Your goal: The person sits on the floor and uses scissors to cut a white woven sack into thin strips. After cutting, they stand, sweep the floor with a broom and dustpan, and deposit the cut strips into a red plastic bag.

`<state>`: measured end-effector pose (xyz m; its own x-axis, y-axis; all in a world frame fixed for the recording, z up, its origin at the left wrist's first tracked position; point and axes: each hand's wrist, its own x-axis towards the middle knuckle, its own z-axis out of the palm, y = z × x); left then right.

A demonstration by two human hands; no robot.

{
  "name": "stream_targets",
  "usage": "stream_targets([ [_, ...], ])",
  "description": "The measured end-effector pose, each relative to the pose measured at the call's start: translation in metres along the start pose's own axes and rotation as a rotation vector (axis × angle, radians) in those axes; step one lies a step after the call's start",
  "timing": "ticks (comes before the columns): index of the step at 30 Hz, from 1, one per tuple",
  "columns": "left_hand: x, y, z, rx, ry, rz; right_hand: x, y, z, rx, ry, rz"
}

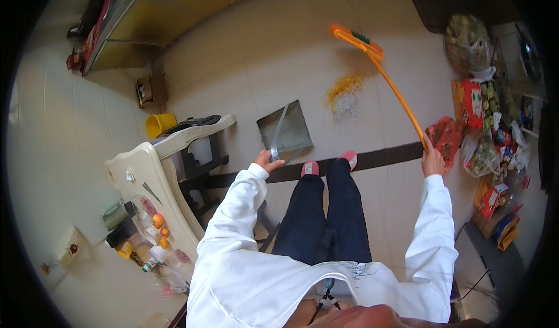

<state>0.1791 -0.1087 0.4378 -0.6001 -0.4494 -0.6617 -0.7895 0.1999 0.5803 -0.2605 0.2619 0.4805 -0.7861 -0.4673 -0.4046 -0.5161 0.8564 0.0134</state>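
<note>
My right hand (432, 158) is closed around the lower end of an orange broom handle (399, 96). The broom head (357, 42), orange with some dark green bristles, points away from me at the upper right. Near it on the tiled floor lies a blurred patch of yellow and whitish shreds (346, 96); its material is unclear. My left hand (267, 161) grips the grey handle of what looks like a dustpan (290, 131). Its dark grey, square pan is just beyond my feet, left of the shreds, and looks bare.
A cream table (142, 153) with fruit and bags stands left, beside a cream-backed chair (196, 135) and yellow bucket (160, 125). Right are a red plastic bag (445, 138), boxes and bagged produce (468, 44). A dark floor strip (384, 155) crosses by my pink slippers (310, 168).
</note>
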Motion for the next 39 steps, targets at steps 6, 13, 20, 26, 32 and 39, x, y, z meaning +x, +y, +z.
stream_targets([
  [6,0.017,0.032,0.052,-0.063,0.057,0.015,-0.007,-0.001,0.044,-0.068,-0.015,0.073],
  [13,0.066,0.092,0.097,-0.296,0.116,0.007,-0.073,0.008,0.068,-0.152,-0.161,0.012],
  [20,0.108,0.139,0.107,-0.526,0.163,0.132,-0.194,-0.024,0.082,0.042,-0.26,0.017],
  [26,0.132,0.139,0.103,-0.511,0.038,0.129,-0.227,-0.013,0.043,0.134,-0.313,0.03],
  [32,0.121,0.122,0.076,-0.525,-0.079,0.194,-0.228,0.029,-0.002,0.101,-0.23,0.056],
  [39,0.108,0.102,0.05,-0.304,-0.184,0.186,-0.245,0.074,-0.025,0.169,-0.201,0.204],
])
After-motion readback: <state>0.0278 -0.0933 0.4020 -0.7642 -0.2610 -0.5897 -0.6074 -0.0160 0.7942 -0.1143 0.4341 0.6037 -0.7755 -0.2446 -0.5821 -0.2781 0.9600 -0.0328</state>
